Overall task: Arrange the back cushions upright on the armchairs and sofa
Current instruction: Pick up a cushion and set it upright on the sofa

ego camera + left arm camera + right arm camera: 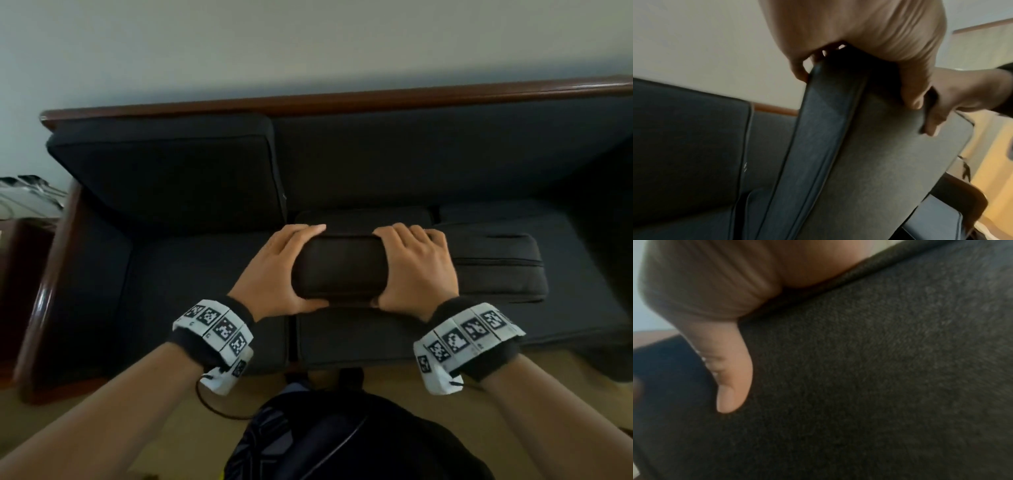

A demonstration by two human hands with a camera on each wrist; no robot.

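**Sofa, middle back cushion: held at its top edge in both your hands**

Head view. Your left hand and right hand grip the top edge of the dark back cushion at centre frame, fingers curled over the far side, thumbs on the near side. The cushion stands on edge over the middle seat of the sofa. A second back cushion stands upright against the sofa back at 10 o'clock. A third cushion lies flat on the seat at 3 o'clock, just beside your right hand. The wooden top rail runs across at 12 o'clock.

Left wrist view. Your left hand clamps the held cushion from 12 o'clock; your right hand grips the same edge at 2 o'clock. The upright cushion fills 9 o'clock.

Right wrist view. Your right hand sits at 11 o'clock, its thumb pressed flat on the cushion's dark fabric, which fills the frame. Blurred.
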